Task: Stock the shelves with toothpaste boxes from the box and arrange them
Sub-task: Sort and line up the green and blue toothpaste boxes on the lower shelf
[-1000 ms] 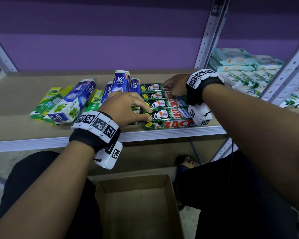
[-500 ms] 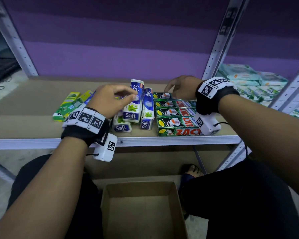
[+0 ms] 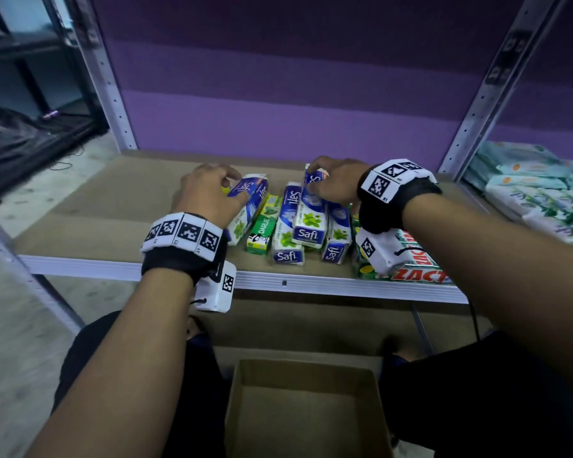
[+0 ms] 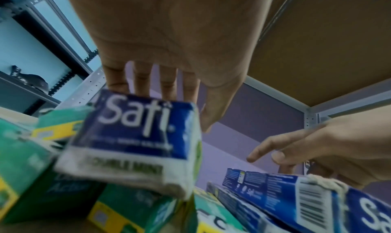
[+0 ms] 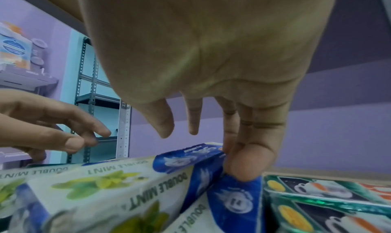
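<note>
Several blue-and-white Safi toothpaste boxes (image 3: 286, 233) lie lengthwise on the brown shelf (image 3: 106, 226), with a green Darlie box (image 3: 264, 226) among them. My left hand (image 3: 225, 186) grips the far end of the leftmost Safi box (image 3: 247, 206), which is tilted up off green boxes (image 4: 27, 178); its fingers (image 4: 167, 86) curl behind the box (image 4: 135, 136). My right hand (image 3: 315, 180) pinches the far end of the top Safi box (image 3: 311, 216); the thumb (image 5: 249, 161) presses on that blue end (image 5: 190, 156). Green Zact boxes (image 3: 417, 262) are stacked at the right, partly hidden by my right wrist.
An open cardboard box (image 3: 305, 408) stands on the floor between my knees, its inside showing bare. Pale packets (image 3: 536, 196) fill the neighbouring shelf bay at the right. Metal uprights (image 3: 483, 104) frame the bay. The shelf's white front edge (image 3: 278, 282) runs under my wrists.
My right hand left the Zact stack and took the end of a Safi box. My left hand shifted left onto the outer Safi box and tilted it up.
</note>
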Available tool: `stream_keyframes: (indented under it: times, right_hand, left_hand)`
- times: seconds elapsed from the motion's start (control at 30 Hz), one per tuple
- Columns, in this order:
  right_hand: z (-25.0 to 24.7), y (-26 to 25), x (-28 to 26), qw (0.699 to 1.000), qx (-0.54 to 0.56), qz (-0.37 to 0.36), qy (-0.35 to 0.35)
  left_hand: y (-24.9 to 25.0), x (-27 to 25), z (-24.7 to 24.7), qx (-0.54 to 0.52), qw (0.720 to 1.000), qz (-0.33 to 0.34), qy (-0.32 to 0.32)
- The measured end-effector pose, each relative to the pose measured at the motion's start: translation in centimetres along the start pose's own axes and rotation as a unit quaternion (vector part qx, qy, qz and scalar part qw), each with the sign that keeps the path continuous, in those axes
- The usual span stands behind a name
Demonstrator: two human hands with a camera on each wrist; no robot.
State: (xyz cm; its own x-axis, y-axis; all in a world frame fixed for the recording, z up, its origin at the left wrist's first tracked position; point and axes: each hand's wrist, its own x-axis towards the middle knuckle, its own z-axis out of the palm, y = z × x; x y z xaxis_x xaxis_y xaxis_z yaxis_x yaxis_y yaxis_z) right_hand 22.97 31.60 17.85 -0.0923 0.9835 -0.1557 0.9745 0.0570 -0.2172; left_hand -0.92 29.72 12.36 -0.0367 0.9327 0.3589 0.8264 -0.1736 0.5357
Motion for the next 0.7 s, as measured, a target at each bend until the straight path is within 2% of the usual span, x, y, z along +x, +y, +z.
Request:
stream_keyframes:
  times: [0.13, 0.37, 0.7]
  right_hand:
    - [1.1, -0.6, 1.4, 0.999, -0.033, 0.014, -0.017]
    - [1.8, -1.3, 1.8, 0.999, -0.04, 0.018, -0.031]
    - [2.0, -0.8, 1.0, 0.99, 0.14, 0.027, -0.008]
  left_hand:
    - [-0.9, 0.3, -0.2, 0.008, 0.998, -0.048, -0.039]
    - [-0.4, 0.3, 0.5, 0.067, 0.992, -0.041, -0.096]
    - [-0.4, 0.2, 1.1, 0.06, 0.991, -0.083, -0.081]
